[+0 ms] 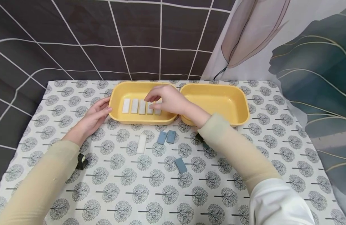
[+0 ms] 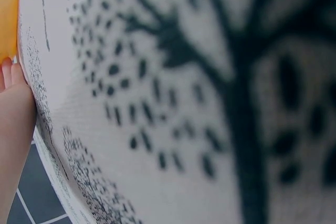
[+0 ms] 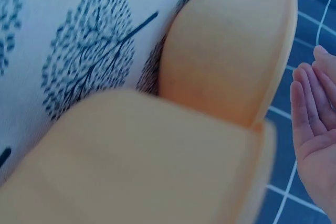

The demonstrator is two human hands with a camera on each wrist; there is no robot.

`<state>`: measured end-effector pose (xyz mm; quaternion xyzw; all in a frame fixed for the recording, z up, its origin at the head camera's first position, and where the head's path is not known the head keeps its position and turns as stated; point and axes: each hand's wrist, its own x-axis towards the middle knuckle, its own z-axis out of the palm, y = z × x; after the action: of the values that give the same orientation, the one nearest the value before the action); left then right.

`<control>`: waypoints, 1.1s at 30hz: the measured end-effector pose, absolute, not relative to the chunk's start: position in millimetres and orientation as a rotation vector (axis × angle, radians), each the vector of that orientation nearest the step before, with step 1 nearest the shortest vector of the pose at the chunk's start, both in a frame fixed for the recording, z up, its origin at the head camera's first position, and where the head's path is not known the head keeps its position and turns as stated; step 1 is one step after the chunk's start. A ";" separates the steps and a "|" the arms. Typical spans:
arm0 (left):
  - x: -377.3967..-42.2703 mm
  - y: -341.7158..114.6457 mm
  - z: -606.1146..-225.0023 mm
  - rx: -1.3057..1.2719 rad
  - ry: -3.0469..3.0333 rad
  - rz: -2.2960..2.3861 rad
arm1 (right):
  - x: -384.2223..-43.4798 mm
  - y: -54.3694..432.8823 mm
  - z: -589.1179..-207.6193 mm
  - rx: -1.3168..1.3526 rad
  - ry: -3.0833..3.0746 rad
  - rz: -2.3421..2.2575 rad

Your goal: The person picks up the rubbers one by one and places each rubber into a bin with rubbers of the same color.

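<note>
My left hand (image 1: 94,117) is at the left end of the left yellow container (image 1: 114,106), its thumb and fingertips against the outer wall. In the left wrist view, straight fingers reach that wall. Over the same container hangs my right hand (image 1: 168,99), palm down with loosely bent fingers. Nothing shows between the fingers (image 3: 310,106) in the right wrist view. Beneath it, several white rectangular blocks (image 1: 134,106) lie side by side in a row. The hand partly covers the rightmost blocks.
A second yellow container (image 1: 218,103) adjoins on the right. In front lie a white block (image 1: 141,144), two blue-grey blocks (image 1: 161,137) close together and another blue-grey block (image 1: 180,165). A tree-print cloth (image 1: 128,200) covers the table. Dark tiled fabric (image 1: 139,34) hangs behind.
</note>
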<state>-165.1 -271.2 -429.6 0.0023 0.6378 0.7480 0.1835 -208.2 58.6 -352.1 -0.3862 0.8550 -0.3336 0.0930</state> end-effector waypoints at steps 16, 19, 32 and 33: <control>-163.4 -273.9 -433.7 0.028 1.789 2.141 | -164.4 45.8 -356.8 -1.277 2.387 -1.093; -163.5 -274.0 -434.2 0.026 1.782 2.152 | -158.3 44.6 -359.6 -1.296 2.360 -1.069; -165.2 -273.3 -432.6 0.033 1.799 2.131 | -140.5 46.4 -379.4 -1.401 2.304 -0.878; -165.6 -273.3 -432.5 0.032 1.796 2.132 | -139.7 46.5 -380.4 -1.412 2.298 -0.865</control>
<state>-165.6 -273.3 -432.5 0.0114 0.6343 0.7527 0.1759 -139.7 46.5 -380.4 -0.4926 0.8017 -0.3017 0.1537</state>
